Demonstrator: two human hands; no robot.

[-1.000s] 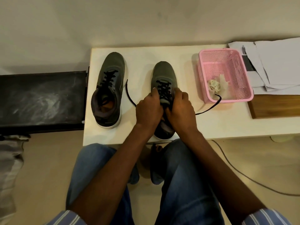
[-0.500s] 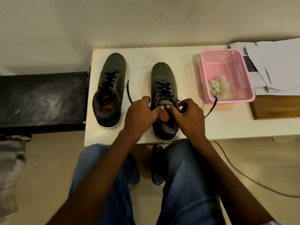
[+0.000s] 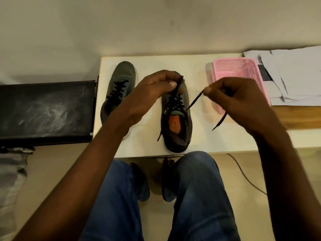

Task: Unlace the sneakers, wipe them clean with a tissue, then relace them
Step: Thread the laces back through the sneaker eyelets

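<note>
Head view: the left hand [image 3: 152, 89] is raised over the toe end of the right-hand sneaker [image 3: 177, 119], its thumb and forefinger pinching one strand of the black lace [image 3: 175, 94], which runs down from the fingers into the crossed lacing on the tongue. The other fingers of that hand are curled in. The right hand [image 3: 238, 100] is held up to the right of the same sneaker, its fingers curled, thumb and forefinger pinching the other strand of lace; that strand slants down to the shoe's top eyelets, and its free end hangs from under the hand with the tip just above the white table [image 3: 205, 140]. A loose bit of lace also trails by the shoe's left side near the heel. The shoe stands on the table, heel toward the person, orange insole showing. The second sneaker [image 3: 121, 87], laced, stands to the left, partly hidden by the left forearm. A pink basket [image 3: 234, 68] sits behind the right hand, beside papers [image 3: 295, 75].
</note>
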